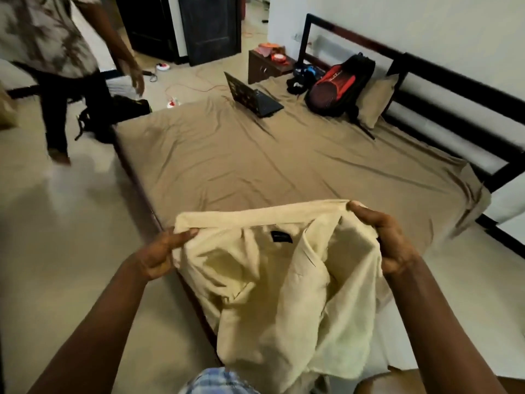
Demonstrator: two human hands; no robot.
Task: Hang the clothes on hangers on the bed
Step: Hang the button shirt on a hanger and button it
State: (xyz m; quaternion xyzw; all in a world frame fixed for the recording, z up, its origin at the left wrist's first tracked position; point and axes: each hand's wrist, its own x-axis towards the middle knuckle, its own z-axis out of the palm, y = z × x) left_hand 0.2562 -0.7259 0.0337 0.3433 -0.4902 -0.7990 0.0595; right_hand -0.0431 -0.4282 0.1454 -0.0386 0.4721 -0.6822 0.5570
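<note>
A cream shirt hangs in front of me over the near corner of the bed, its collar stretched between my hands and a small black label showing inside the neck. My left hand pinches the collar's left end. The right end is gripped by my right hand, fingers curled round the cloth. The rest of the shirt droops in folds toward my lap. No hanger is in view.
A tan sheet covers the bed. At its far end lie an open black laptop, a red and black backpack and a tan pillow. A dark headboard runs along the right. Another person stands on the floor at left.
</note>
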